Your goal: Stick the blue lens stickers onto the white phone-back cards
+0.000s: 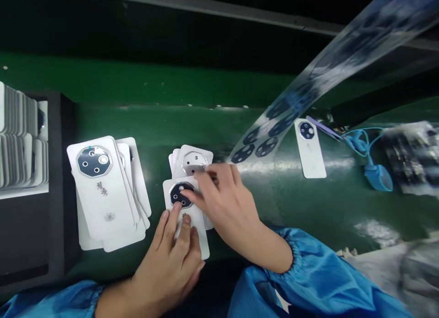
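Left hand (171, 258): grip spread, fingertips pressed flat on the lower half of a white phone cover (203, 245), pinning it to the green desk (206, 126) right in front of me. Right hand (226, 203): fingertips on the edge of that cover's dark camera ring (179, 194); thumb is hidden, so I can't tell if that grip pinches anything. Small cover stack (194, 159) touches just behind. Bigger stack (106, 190) to the left, tray of covers (20, 139) beyond it. Film strip (291, 98) hangs in from upper right, with a single cover (311, 158) and a blue wrist strap (377, 176) near it.
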The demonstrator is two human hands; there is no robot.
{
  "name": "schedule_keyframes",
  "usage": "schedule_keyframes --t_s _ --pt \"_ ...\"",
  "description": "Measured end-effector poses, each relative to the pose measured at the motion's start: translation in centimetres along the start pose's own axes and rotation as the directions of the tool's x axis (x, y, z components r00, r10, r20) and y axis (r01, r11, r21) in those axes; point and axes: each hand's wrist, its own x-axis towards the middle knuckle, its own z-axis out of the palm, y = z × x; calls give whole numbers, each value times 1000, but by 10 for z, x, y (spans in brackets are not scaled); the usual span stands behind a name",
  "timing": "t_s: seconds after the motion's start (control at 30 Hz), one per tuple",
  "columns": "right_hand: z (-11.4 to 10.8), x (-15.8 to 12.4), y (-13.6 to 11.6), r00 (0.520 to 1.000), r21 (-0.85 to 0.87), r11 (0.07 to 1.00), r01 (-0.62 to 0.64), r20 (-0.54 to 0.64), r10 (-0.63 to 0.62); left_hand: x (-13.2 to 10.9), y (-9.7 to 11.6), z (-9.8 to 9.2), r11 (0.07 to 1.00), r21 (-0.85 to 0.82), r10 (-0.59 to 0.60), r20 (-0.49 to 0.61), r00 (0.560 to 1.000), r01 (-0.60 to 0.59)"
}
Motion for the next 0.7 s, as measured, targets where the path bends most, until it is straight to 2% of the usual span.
schedule_keyframes --t_s 0.07,0.2,0.47,0.57,0.7 --pt "2 0 3 997 0 998 -65 32 65 0 0 -1 1000 -2 1 -2 1000 -1" --pt "10 1 5 992 68 993 -93 94 86 0 0 -1 1000 -11 7 -5 1000 -7" --pt "24 4 0 987 112 984 -139 -60 146 1 3 -7 998 61 9 14 1000 -10" --pt "14 1 -5 981 181 977 -115 -133 140 2 6 -13 994 104 13 9 1000 -14" --pt "-24 -16 7 962 302 953 -27 -250 107 0 13 -15 983 178 -29 -54 998 38"
